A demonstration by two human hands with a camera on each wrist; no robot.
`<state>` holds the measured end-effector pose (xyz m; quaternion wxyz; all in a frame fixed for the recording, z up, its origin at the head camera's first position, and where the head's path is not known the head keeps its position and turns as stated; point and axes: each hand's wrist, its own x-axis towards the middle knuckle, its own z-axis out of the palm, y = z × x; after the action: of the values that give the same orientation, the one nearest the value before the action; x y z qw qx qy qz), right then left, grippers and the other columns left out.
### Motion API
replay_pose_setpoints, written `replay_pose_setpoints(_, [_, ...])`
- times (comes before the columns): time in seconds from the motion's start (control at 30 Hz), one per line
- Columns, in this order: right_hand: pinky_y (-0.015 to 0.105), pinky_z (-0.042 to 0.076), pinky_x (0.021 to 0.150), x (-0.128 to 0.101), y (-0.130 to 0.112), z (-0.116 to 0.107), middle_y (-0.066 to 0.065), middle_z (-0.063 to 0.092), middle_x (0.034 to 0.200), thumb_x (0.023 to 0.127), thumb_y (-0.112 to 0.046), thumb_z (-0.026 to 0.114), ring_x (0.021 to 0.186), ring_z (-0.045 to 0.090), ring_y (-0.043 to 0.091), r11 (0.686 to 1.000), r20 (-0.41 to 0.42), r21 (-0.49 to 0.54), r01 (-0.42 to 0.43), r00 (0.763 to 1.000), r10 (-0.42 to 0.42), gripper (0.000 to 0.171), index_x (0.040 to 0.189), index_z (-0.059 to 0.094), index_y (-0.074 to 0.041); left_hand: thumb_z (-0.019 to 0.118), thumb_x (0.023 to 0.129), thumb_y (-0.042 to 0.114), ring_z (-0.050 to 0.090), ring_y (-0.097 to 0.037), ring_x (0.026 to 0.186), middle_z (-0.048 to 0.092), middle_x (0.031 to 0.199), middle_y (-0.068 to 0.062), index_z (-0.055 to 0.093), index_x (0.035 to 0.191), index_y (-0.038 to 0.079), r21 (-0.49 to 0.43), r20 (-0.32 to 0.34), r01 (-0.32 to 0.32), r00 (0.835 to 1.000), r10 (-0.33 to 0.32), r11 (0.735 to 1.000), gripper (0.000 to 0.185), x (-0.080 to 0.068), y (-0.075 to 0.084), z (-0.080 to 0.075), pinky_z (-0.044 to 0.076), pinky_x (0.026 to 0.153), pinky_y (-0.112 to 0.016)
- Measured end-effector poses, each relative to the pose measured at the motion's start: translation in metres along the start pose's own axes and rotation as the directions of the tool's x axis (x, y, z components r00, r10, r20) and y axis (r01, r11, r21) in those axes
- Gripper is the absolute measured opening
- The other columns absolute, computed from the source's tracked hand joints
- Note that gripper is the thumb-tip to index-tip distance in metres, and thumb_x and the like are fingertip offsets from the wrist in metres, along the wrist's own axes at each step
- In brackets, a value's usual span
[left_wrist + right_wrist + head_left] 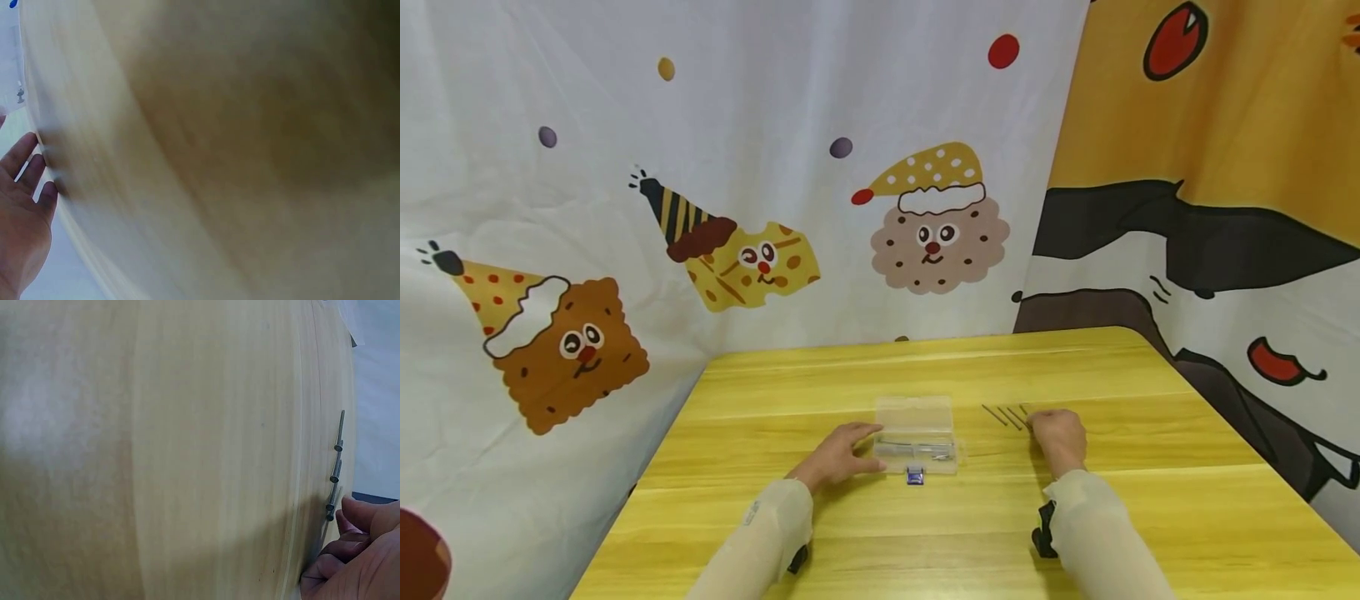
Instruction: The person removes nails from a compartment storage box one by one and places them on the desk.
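Observation:
A clear plastic box (pixel 914 417) lies open on the table with its lid folded back. Small metal pieces (pixel 942 454) sit in its front half. My left hand (pixel 844 454) spans the box's left side, fingers spread, fingertips and thumb at its edge; the left wrist view shows the hand (pixel 25 219) at the margin. To the right of the box several thin dark metal rods (pixel 995 415) lie slanted in a row. My right hand (pixel 1058 435) pinches the rightmost rod, its lower end hidden by the curled fingers. In the right wrist view the rods' (pixel 338 446) ends face the camera.
A small blue square piece (pixel 914 476) lies at the box's front edge, possibly its catch. The yellow wood-grain table (pixel 925 550) reaches back to a printed cloth (pixel 820 100) hanging behind and beside it.

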<state>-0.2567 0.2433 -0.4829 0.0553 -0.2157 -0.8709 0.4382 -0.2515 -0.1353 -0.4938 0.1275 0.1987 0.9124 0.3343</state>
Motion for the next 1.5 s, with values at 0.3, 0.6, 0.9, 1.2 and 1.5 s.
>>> replay_pose_setpoints(0.3, [0.04,0.048,0.062,-0.002,0.0,-0.002,0.024,0.07,0.098,0.096,-0.022,0.06,0.079,0.061,0.033,0.999,0.02,-0.007,0.051,0.999,-0.051,0.033,0.102,0.074,0.007,0.072,0.091,0.042,0.029,-0.042,0.142,0.034,0.155,-0.021,0.044,0.151,0.016,-0.001,0.002,-0.022,1.0,0.022,1.0,0.072,-0.002,0.004,-0.002,0.028,0.112,-0.061])
replay_pose_setpoints(0.6, [0.052,0.049,0.084,0.0,-0.003,0.003,0.027,0.064,0.121,0.098,-0.025,0.057,0.106,0.059,0.044,0.998,0.024,0.049,0.047,0.999,-0.048,0.039,0.119,0.068,0.006,0.073,0.09,0.041,0.03,-0.041,0.142,0.035,0.154,-0.019,0.044,0.151,0.016,-0.013,-0.001,-0.011,1.0,0.011,1.0,0.071,-0.004,0.004,-0.002,0.029,0.112,-0.06])
replay_pose_setpoints(0.9, [0.053,0.047,0.091,-0.004,-0.018,0.015,0.026,0.058,0.131,0.101,-0.029,0.059,0.115,0.054,0.044,0.983,0.088,0.164,0.085,0.991,-0.101,0.042,0.127,0.064,0.003,0.073,0.091,0.039,0.03,-0.041,0.141,0.035,0.154,-0.019,0.045,0.151,0.015,-0.025,-0.007,-0.011,1.0,0.011,1.0,0.07,-0.003,0.002,-0.001,0.028,0.112,-0.059])
replay_pose_setpoints(1.2, [0.041,0.05,0.079,-0.003,-0.034,0.047,0.02,0.06,0.129,0.1,-0.027,0.063,0.104,0.057,0.034,0.952,0.226,0.252,0.174,0.946,-0.232,0.035,0.125,0.068,-0.003,0.073,0.09,0.041,0.031,-0.04,0.141,0.035,0.154,-0.019,0.044,0.151,0.016,-0.014,-0.008,-0.005,1.0,0.005,1.0,0.072,-0.002,0.005,-0.003,0.027,0.113,-0.058])
replay_pose_setpoints(1.5, [0.039,0.051,0.082,-0.017,-0.051,0.07,0.008,0.069,0.114,0.095,-0.022,0.07,0.1,0.061,0.025,0.93,0.417,0.235,0.282,0.836,-0.358,0.025,0.112,0.075,-0.005,0.073,0.091,0.039,0.031,-0.041,0.141,0.035,0.154,-0.02,0.044,0.151,0.015,-0.009,-0.005,-0.007,1.0,0.007,1.0,0.071,-0.003,0.006,-0.003,0.028,0.113,-0.059])
